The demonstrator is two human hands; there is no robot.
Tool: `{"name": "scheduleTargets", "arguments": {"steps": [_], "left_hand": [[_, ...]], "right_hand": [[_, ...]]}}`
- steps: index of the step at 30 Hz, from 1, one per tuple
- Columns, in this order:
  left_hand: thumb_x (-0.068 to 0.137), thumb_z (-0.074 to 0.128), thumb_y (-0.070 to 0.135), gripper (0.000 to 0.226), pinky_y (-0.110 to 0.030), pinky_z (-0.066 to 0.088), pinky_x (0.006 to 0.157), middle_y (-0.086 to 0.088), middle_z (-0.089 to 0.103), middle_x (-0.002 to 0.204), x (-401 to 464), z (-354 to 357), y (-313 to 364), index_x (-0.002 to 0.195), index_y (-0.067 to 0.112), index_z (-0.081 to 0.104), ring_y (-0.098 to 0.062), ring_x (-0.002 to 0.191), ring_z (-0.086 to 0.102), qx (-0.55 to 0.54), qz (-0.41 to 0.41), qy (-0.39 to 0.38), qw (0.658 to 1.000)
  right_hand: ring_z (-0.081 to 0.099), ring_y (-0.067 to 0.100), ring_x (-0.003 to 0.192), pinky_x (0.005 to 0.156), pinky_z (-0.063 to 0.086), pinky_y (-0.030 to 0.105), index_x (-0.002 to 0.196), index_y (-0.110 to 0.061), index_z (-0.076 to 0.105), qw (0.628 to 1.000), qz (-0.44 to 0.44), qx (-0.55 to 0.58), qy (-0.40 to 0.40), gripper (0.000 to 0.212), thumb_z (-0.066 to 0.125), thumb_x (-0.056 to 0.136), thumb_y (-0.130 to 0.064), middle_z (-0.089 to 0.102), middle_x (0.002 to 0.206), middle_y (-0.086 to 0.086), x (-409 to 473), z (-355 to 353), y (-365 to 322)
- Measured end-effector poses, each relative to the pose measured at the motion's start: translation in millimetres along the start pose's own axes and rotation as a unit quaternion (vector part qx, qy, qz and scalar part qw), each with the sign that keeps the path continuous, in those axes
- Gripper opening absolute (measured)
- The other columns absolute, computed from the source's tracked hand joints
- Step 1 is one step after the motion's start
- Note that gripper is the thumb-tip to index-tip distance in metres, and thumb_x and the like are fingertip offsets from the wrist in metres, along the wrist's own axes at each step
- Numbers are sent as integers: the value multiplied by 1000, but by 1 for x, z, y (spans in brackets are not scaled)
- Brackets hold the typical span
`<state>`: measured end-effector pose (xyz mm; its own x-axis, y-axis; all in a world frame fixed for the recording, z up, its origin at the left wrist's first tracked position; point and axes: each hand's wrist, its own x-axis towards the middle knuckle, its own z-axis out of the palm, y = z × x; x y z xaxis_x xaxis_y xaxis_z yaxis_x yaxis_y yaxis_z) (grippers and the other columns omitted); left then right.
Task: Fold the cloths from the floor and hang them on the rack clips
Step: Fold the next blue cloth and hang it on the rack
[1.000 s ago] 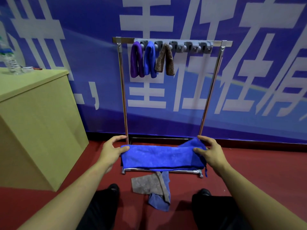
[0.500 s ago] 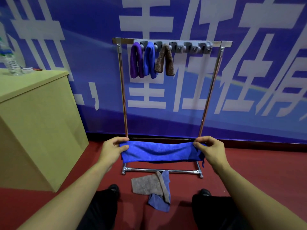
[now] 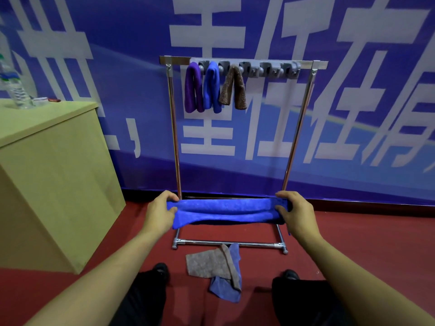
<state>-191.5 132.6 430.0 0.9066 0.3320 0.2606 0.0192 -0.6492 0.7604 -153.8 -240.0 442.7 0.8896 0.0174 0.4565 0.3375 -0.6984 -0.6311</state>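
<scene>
Right now both hands hold a blue cloth (image 3: pixel 226 212) stretched level between them, out in front of the rack (image 3: pixel 174 142) and above its bottom bar. The left hand (image 3: pixel 160 214) pinches the cloth's left end, thumb on the near side and fingers curled over the top edge. The right hand (image 3: pixel 295 212) grips the right end the same way, thumb pressed into the fabric and fingers wrapped over the far edge. The cloth is folded lengthwise into a long, narrow band that sags slightly in the middle, with a loose thread or corner hanging by the right wrist.

Up on the rack's top bar sits a grey row of clips (image 3: pixel 266 68). Three folded cloths already hang from the leftmost clips, side by side: a purple cloth (image 3: pixel 193 90), a second blue one (image 3: pixel 211 89) and a brown cloth (image 3: pixel 234 90). The clips to their right hold nothing.

On the red floor (image 3: pixel 364 243), just in front of the rack's base and between the person's shoes, lie a grey cloth (image 3: pixel 207 263) and, partly under it, a light blue cloth (image 3: pixel 226 291), both crumpled.

At left stands a wooden cabinet (image 3: pixel 54 175) with a bottle (image 3: pixel 16 90) on top. A blue banner (image 3: pixel 353 114) with white characters covers the wall behind.
</scene>
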Motion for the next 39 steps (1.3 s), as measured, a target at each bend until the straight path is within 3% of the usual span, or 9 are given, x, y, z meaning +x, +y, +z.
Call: {"name": "scheduleTargets", "arguments": {"steps": [5,9,13,17,20,27,33,36,39], "left_hand": [[73,47,-17,49,-30,47,79,-2,64,92,-1,4,5,60,28,63,-20,86,61,64,35,-19,997],[88,49,-12,44,-20,38,91,-1,62,103,0,9,7,88,20,79,-22,101,58,84,43,-52,994],[91,62,4,32,-24,39,95,8,58,102,-1,9,13,91,32,75,-19,105,53,61,26,-63,996],[81,78,9,29,-23,42,91,3,62,107,-4,5,23,90,35,70,-14,101,61,-38,20,-77,996],[78,80,3,41,-31,48,99,2,68,113,-2,6,21,98,37,70,-13,105,64,-100,10,-90,991],[70,87,-1,68,-46,57,93,-20,68,110,1,10,19,128,15,55,-32,100,70,-317,-172,-8,933],[87,66,-11,39,-44,57,88,-26,68,108,0,12,11,123,2,58,-30,83,70,-434,-249,-4,866],[92,60,-9,33,-33,62,72,-21,71,102,0,12,10,124,-5,60,-21,72,74,-469,-245,-18,848],[91,65,-2,33,-36,58,88,-24,70,114,1,14,18,124,-5,62,-26,89,72,-468,-222,-28,855]], "right_hand": [[58,23,84,68,43,34,70,-25,60,998,-11,-69,11,36,62,77,10,61,85,-4,0,6,0],[45,21,87,72,32,32,59,-33,59,993,24,-113,22,42,66,77,5,62,81,-14,0,7,1],[48,19,98,85,28,32,68,-34,74,990,63,-123,-15,30,69,83,-8,65,92,-14,1,5,3],[54,8,81,70,36,6,87,-22,80,991,24,-48,-121,33,58,88,4,51,91,-11,-1,3,4],[54,4,83,73,36,1,99,-13,79,990,27,-20,-139,26,64,87,4,49,92,-7,-2,5,8],[63,16,97,83,46,25,103,-22,71,980,121,73,-139,34,81,76,-3,66,102,-5,1,5,11],[65,22,102,86,50,31,116,-14,68,974,196,41,-109,46,86,74,-15,68,108,3,3,9,25],[67,24,100,86,52,32,113,-15,70,973,199,31,-110,36,80,78,-14,71,105,4,3,11,26],[64,18,75,64,50,26,91,-13,73,966,186,5,-179,11,73,82,-8,70,80,3,2,14,22]]}}
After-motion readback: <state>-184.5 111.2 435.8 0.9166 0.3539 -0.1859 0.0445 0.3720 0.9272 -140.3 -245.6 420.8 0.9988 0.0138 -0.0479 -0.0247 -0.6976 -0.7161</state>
